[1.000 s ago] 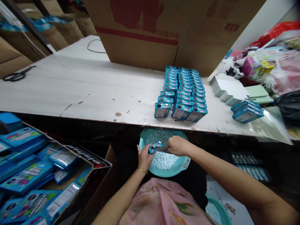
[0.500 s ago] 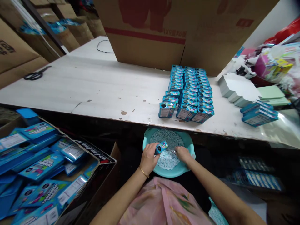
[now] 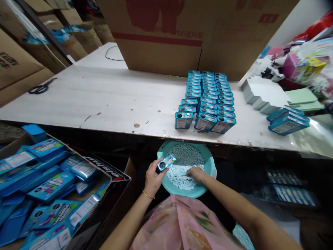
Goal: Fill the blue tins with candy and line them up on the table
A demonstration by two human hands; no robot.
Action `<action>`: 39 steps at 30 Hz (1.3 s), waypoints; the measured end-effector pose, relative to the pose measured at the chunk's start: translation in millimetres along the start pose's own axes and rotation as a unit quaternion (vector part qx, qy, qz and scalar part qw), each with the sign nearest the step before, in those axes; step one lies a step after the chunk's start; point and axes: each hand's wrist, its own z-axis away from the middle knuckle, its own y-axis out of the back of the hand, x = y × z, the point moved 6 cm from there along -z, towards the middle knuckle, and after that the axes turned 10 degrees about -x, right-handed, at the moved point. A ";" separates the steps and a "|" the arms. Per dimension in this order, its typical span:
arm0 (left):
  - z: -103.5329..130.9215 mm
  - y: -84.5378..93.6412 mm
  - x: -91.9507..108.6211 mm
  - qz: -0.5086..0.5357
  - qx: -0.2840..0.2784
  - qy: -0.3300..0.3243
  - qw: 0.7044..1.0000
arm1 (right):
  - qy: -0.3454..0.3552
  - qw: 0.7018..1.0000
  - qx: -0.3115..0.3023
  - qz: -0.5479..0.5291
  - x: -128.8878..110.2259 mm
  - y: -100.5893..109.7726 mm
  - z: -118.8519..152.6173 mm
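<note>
My left hand [image 3: 153, 177] grips a small blue printed box [image 3: 166, 163] over the left side of a turquoise basin [image 3: 212, 158]. The box is tilted, its narrow top face turned up. Inside the basin lie many small pale blue pellets [image 3: 187, 154]. My right hand [image 3: 197, 174] is down at the pellets with its fingers closed around a thin metal scoop, whose end is mostly hidden among the pellets. Rows of similar blue boxes [image 3: 208, 104] stand upright on the white table [image 3: 117, 104] beyond the basin.
At the left, an open carton [image 3: 122, 184] holds many blue boxes. A large cardboard box [image 3: 166, 57] stands on the table behind the rows. Scissors [image 3: 39, 89] lie at the table's left; white stacked cards [image 3: 265, 92] and several blue boxes [image 3: 287, 121] are at the right.
My left hand has moved left with the small box, away from my right hand. My right hand has shifted left and lower, and the scoop has gone down into the pellets.
</note>
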 end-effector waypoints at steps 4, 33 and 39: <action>0.3 3.3 -6.1 -0.006 0.005 0.008 1.000 | 0.007 0.999 0.017 -0.032 13.5 25.1 26.8; 4.2 -3.6 26.2 -0.126 -0.027 -0.105 0.986 | 0.034 0.976 0.122 -0.178 6.8 69.8 102.7; -2.8 14.6 74.7 -0.177 -0.043 -0.218 0.959 | 0.048 0.957 0.279 -0.071 -11.4 89.0 94.2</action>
